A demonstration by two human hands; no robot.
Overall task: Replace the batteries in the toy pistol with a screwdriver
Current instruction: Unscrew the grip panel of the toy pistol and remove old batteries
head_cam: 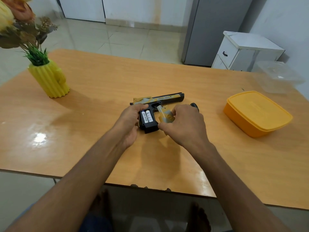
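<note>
My left hand point(129, 121) grips the yellow-black plastic toy pistol point(158, 99), right hand point(184, 124) pinches its yellow grip cover point(165, 116); misaligned, it'll probably jam on the two silver batteries point(147, 116).

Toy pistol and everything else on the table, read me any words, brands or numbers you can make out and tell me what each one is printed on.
"Heybright": on the left of the two white batteries sitting in the open grip of the toy pistol.
Right battery: small marks, too small to read.
Pistol slide: a line of dark print, too blurred to read.
Grip cover held by the right hand: a round emblem, not legible.
</note>
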